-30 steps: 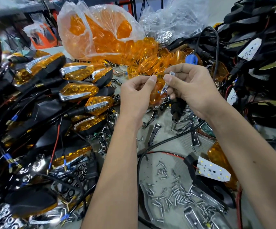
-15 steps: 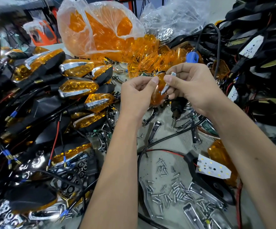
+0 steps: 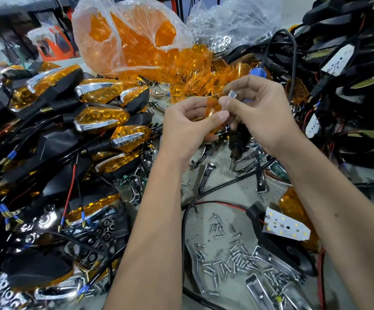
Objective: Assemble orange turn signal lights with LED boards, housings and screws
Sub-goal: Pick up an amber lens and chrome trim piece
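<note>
Both hands [image 3: 221,117] pinching orange lens [image 3: 212,108], chrome trim [image 3: 232,94] upright

Single head view, looking forward-down, close over cluttered bench [image 3: 237,193].

Orange lens [image 3: 212,107] with chrome trim [image 3: 232,94], midair

no text, label, brand or number is readable on anything here.
</note>
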